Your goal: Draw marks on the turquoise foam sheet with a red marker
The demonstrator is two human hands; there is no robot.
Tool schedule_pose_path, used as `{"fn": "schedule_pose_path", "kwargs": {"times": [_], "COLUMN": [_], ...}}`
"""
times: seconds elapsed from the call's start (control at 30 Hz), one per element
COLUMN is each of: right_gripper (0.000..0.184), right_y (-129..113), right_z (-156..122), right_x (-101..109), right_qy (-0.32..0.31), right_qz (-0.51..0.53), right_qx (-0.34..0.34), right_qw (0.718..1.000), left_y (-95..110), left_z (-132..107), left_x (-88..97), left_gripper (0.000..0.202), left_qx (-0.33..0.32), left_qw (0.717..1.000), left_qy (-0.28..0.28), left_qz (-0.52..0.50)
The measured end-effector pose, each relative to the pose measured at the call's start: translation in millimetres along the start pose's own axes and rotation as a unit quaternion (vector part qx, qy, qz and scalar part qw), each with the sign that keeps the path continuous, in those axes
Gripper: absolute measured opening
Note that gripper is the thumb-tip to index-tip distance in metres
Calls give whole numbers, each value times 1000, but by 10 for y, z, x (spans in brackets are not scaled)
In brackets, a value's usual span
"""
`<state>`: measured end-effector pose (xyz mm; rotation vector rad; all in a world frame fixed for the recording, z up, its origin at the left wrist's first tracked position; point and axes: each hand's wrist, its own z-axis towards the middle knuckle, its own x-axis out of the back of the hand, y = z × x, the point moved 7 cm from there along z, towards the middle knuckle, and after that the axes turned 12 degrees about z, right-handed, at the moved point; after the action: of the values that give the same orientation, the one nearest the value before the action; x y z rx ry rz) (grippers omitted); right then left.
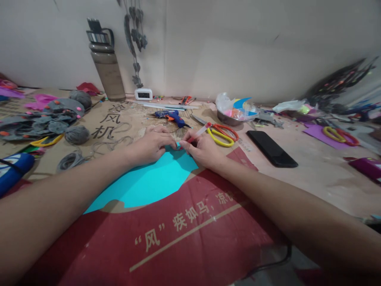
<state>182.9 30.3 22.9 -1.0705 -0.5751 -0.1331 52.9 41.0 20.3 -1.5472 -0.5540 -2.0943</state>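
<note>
A bright cyan sheet of paper (151,178) with curved cut edges lies on the cardboard. Resting on its far edge, my left hand (153,145) has its fingers bent and pressed together on the paper. My right hand (202,149) is closed around a red pen (204,129) with a clear barrel. The pen's tip end points down toward the paper between my two hands, and the exact contact is hidden by my fingers. Just beyond the right hand lie scissors (222,137) with yellow and red handles.
Red-printed cardboard (190,246) covers the near table. Behind the hands lies a blue glue gun (172,116), with a metal bowl (233,118) of scraps farther right. A black phone (270,148) lies right. A water bottle (108,75), small clock (143,94) and grey yarn (76,135) stand left.
</note>
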Motion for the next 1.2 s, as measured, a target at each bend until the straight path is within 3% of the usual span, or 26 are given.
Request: {"fn": "schedule_pose_path", "kwargs": {"times": [0.47,1.2], "right_gripper": [19,18], "right_y": [-10,12], "right_z": [11,24], "right_x": [18,53], "right_qy": [8,27], "right_qz": [-13,-40], "right_qx": [1,-26], "right_qw": [1000,999], "left_y": [50,73], "left_z": [-17,-7], "left_x": [20,11], "left_gripper": [51,46], "left_qx": [-9,-35], "left_qw": [1000,998], "left_qy": [2,-12], "left_qz": [25,41]}}
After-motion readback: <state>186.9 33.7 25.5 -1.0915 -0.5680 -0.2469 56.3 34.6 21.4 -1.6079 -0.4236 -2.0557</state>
